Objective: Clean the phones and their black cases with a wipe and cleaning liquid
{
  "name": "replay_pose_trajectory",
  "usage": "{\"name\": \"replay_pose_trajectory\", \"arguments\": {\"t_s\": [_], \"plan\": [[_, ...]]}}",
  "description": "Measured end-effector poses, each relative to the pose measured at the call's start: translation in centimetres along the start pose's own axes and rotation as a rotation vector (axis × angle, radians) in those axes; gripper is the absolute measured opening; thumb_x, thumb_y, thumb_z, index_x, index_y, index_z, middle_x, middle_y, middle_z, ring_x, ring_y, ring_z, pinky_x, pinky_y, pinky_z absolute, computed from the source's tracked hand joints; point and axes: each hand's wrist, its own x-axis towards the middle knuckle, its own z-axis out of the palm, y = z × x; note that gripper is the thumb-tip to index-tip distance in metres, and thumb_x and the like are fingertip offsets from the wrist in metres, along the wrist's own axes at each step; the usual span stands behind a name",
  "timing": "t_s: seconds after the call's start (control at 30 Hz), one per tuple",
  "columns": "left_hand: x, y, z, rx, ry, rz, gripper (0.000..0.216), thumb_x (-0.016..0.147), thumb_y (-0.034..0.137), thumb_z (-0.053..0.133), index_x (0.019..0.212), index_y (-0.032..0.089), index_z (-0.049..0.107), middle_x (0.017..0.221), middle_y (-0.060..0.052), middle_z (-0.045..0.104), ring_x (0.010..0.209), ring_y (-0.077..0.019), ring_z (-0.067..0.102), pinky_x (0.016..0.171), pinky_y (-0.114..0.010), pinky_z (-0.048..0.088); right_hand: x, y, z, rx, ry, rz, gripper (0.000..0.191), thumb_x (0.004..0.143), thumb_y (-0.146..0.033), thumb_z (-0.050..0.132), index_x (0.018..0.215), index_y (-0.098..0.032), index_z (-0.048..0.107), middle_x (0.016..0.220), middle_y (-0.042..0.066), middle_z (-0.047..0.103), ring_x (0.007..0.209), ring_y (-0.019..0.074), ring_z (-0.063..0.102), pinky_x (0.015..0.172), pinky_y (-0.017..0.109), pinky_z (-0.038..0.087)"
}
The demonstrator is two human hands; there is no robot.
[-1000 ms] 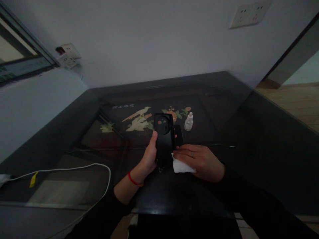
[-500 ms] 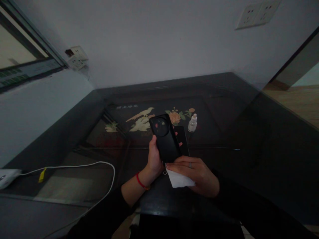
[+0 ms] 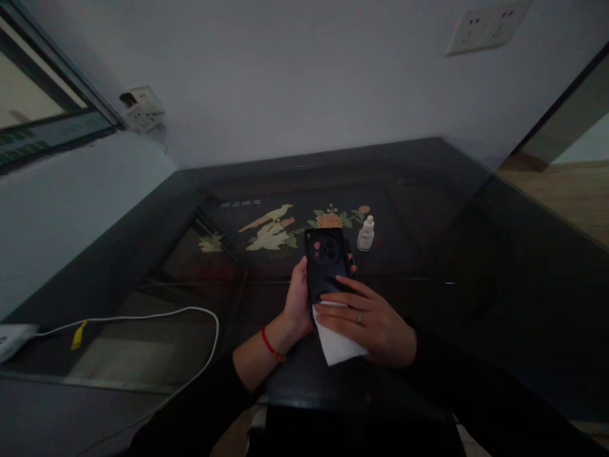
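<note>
My left hand (image 3: 295,304) is wrapped round a black phone (image 3: 325,261), held back side up with its round camera ring toward the wall. My right hand (image 3: 368,320) lies over the phone's lower part, fingers pressing a white cloth (image 3: 335,339) against it. A red cord circles my left wrist and a ring sits on a right finger. A small clear dropper bottle (image 3: 365,233) with a white cap stands upright on the table just beyond the phone, to its right.
The dark glass-topped table (image 3: 428,254) shows an inlaid bird and flower picture (image 3: 271,230). A white cable (image 3: 200,317) with a yellow tag loops across the left side to a white device (image 3: 12,337). Wall sockets (image 3: 141,106) hang at the corner.
The phone has dropped lower and turned flatter. My right hand has slid the white cloth up onto the phone's back, fingers now spread over it.
</note>
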Motion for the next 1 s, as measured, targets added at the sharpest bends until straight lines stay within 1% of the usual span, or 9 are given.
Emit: {"name": "replay_pose_trajectory", "arguments": {"t_s": [0.1, 0.23, 0.4, 0.47, 0.57, 0.73, 0.87, 0.93, 1.0], "plan": [[0.1, 0.8, -0.1, -0.006, -0.018, 0.062, 0.06, 0.093, 0.051, 0.029, 0.12, 0.009, 0.063, 0.12, -0.012, 0.066, 0.109, -0.0226, 0.062, 0.103, -0.036, 0.04, -0.2, 0.2, -0.7, 0.031, -0.03, -0.061, 0.032, 0.085, -0.016, 0.05, 0.115, -0.012, 0.06, 0.114, 0.01, 0.07, 0.112, 0.0219, 0.062, 0.107, 0.049, 0.041], [0.2, 1.2, -0.2, 0.014, -0.05, 0.012, 0.064, 0.092, 0.053, 0.028, 0.121, 0.008, 0.061, 0.116, -0.015, 0.068, 0.111, -0.026, 0.061, 0.103, -0.041, 0.04, -0.5, 1.3, -2.2, 0.007, 0.037, 0.005, 0.033, 0.084, -0.017, 0.05, 0.115, -0.016, 0.061, 0.108, 0.009, 0.073, 0.106, 0.0219, 0.065, 0.101, 0.047, 0.046], [-0.5, 0.1, -0.1, 0.038, -0.077, -0.209, 0.059, 0.092, 0.054, 0.031, 0.118, 0.012, 0.063, 0.104, -0.014, 0.072, 0.101, -0.0277, 0.066, 0.098, -0.046, 0.043, -1.0, 2.3, -3.5, -0.083, 0.303, 0.344, 0.04, 0.084, -0.012, 0.051, 0.124, -0.018, 0.059, 0.117, 0.011, 0.068, 0.111, 0.0233, 0.062, 0.096, 0.043, 0.051], [-1.0, -0.6, -0.1, 0.058, -0.117, -0.332, 0.062, 0.09, 0.059, 0.034, 0.114, 0.012, 0.065, 0.102, -0.015, 0.072, 0.094, -0.0293, 0.068, 0.093, -0.05, 0.046, -1.0, 2.4, -3.5, -0.148, 0.332, 0.411, 0.043, 0.084, -0.012, 0.051, 0.126, -0.02, 0.059, 0.118, 0.009, 0.068, 0.113, 0.0247, 0.061, 0.098, 0.045, 0.049], [-1.7, -1.5, -0.4, 0.13, -0.129, -0.398, 0.062, 0.088, 0.062, 0.036, 0.11, 0.014, 0.068, 0.094, -0.014, 0.074, 0.085, -0.0293, 0.069, 0.089, -0.051, 0.048, -0.7, 2.4, -3.1, -0.215, 0.283, 0.341, 0.043, 0.085, -0.014, 0.053, 0.127, -0.022, 0.059, 0.113, 0.007, 0.071, 0.109, 0.0244, 0.063, 0.102, 0.047, 0.046], [-1.8, -1.9, -1.2, 0.184, -0.116, -0.414, 0.066, 0.085, 0.067, 0.036, 0.114, 0.015, 0.067, 0.096, -0.015, 0.073, 0.09, -0.0323, 0.069, 0.09, -0.051, 0.047, -0.1, 2.0, -2.6, -0.204, 0.193, 0.21, 0.035, 0.087, -0.018, 0.054, 0.122, -0.019, 0.06, 0.111, 0.008, 0.072, 0.109, 0.0239, 0.063, 0.101, 0.047, 0.046], [-1.2, -1.6, -1.0, 0.14, -0.054, -0.298, 0.061, 0.088, 0.061, 0.038, 0.118, 0.015, 0.064, 0.097, -0.012, 0.073, 0.098, -0.0297, 0.067, 0.094, -0.045, 0.046, -0.3, 2.3, -3.1, -0.11, 0.049, 0.072, 0.033, 0.087, -0.019, 0.052, 0.118, -0.016, 0.061, 0.111, 0.01, 0.072, 0.111, 0.0235, 0.062, 0.1, 0.046, 0.048], [-1.1, -1.2, -0.7, 0.114, -0.037, -0.252, 0.059, 0.09, 0.058, 0.037, 0.119, 0.014, 0.063, 0.098, -0.012, 0.073, 0.098, -0.0283, 0.066, 0.095, -0.044, 0.045, -0.6, 2.7, -3.5, -0.091, 0.03, 0.045, 0.033, 0.086, -0.022, 0.053, 0.117, -0.015, 0.061, 0.108, 0.01, 0.072, 0.108, 0.0239, 0.063, 0.097, 0.047, 0.049], [-1.1, -0.9, -0.4, 0.08, -0.062, -0.274, 0.06, 0.091, 0.058, 0.034, 0.119, 0.013, 0.063, 0.101, -0.013, 0.072, 0.098, -0.0282, 0.067, 0.095, -0.046, 0.045, -0.8, 3.0, -4.0, -0.117, 0.05, 0.063, 0.034, 0.084, -0.019, 0.054, 0.117, -0.016, 0.062, 0.105, 0.009, 0.073, 0.104, 0.0239, 0.065, 0.095, 0.046, 0.051]]}}
